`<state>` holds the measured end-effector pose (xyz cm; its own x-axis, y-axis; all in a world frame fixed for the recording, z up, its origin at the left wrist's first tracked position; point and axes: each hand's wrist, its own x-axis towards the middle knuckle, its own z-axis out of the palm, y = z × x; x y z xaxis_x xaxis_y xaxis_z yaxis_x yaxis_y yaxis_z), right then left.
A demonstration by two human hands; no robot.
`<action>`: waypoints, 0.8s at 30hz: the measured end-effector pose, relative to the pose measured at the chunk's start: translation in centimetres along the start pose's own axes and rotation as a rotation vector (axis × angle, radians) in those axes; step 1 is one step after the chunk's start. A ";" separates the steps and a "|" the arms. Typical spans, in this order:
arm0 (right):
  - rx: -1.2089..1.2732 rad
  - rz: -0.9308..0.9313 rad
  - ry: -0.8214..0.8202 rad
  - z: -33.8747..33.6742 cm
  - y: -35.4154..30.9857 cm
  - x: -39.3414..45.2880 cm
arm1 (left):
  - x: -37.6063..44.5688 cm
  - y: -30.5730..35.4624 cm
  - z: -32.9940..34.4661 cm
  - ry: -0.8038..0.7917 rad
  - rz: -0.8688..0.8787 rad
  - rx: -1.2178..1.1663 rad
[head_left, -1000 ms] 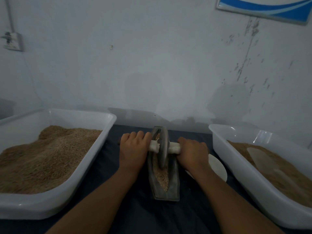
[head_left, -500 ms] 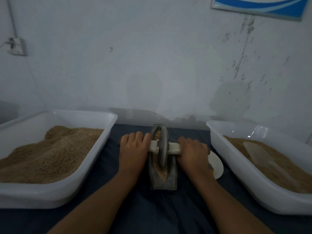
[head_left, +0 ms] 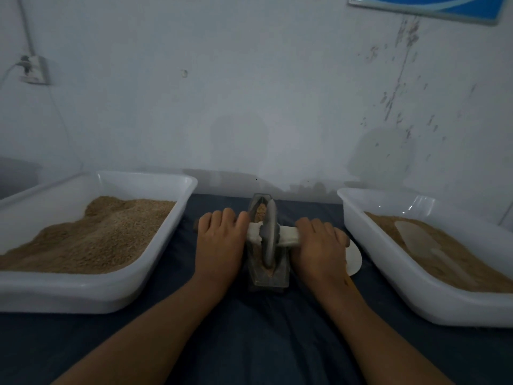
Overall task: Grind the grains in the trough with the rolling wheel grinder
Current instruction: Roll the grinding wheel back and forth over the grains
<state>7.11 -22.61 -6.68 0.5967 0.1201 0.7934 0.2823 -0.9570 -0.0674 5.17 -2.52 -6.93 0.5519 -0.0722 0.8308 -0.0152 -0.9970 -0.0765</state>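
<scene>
grey disc wheel point(head_left: 270, 234), narrow metal trough point(head_left: 281, 269)

The left hand point(head_left: 219, 245) and the right hand point(head_left: 319, 245) covered the outer ends of the white handle point(head_left: 287, 233), so the fingers under it were not seen. The wheel point(head_left: 269, 234) hid the middle of the trough point(head_left: 283, 269) and most grains point(head_left: 260, 213) there. The right hand hid part of a white plate point(head_left: 354, 258). Both tubs, the left tub point(head_left: 155, 262) and the right tub point(head_left: 388, 273), were cut by the picture's edges, as was the blue sign point(head_left: 427, 6) at the top.
</scene>
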 end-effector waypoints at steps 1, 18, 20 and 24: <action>0.013 -0.014 0.022 0.0 0.0 0.1 | -0.3 -0.1 -0.1 0.006 -0.007 -0.006; 0.212 -0.056 0.189 1.3 0.9 -0.4 | -1.5 -0.3 -2.1 0.095 -0.060 -0.257; 0.214 -0.046 0.177 1.3 1.0 -0.4 | -1.4 -0.3 -2.0 0.093 -0.058 -0.262; 0.205 -0.048 0.143 1.4 1.2 -0.2 | -1.1 -0.6 -1.7 0.068 -0.027 -0.248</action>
<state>8.42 -23.42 -7.80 0.4706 0.1111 0.8753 0.4623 -0.8760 -0.1374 3.18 -1.93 -6.89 0.4973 -0.0386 0.8667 -0.2100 -0.9746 0.0771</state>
